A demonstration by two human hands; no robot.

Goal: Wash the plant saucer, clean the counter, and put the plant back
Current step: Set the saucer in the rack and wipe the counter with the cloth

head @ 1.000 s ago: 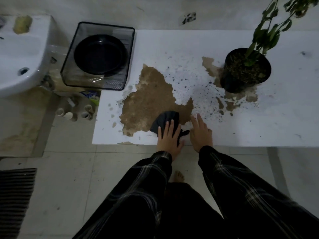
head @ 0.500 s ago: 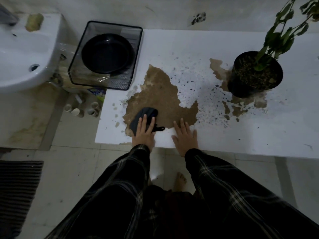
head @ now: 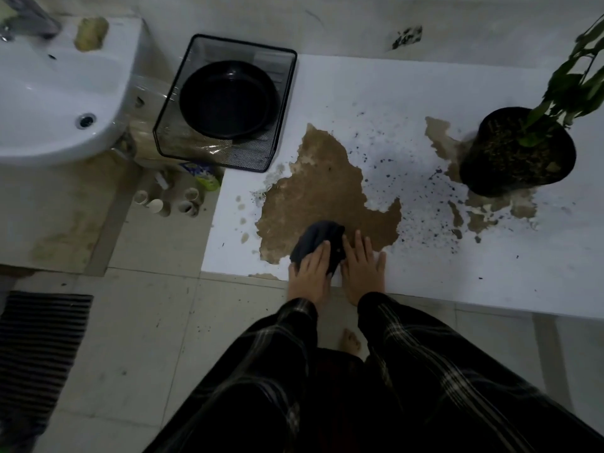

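Flat-fingered, the left hand [head: 310, 273] presses a dark cloth [head: 318, 245] onto the counter [head: 425, 93]; right hand [head: 362, 266] lies spread just beside it, holding nothing; the muddy puddle [head: 323, 197] spreads far and left of the cloth, nearer the left hand; plant pot [head: 516, 152] stands far right, its leaves cut off; saucer [head: 227, 99] sits in the wire basket [head: 277, 132].

The black round saucer [head: 225, 99] sits empty and upright inside a black wire-mesh basket [head: 183, 96] at eleven o'clock from me. The white surface [head: 408, 93] carries a wide brown muddy puddle [head: 323, 194] at its near left, with dark soil specks [head: 421, 197] scattered toward two o'clock. There the plant [head: 581, 73] stands upright in its black pot [head: 513, 155], ringed by smaller brown stains. A dark crumpled cloth [head: 318, 241] lies on the puddle's near edge.
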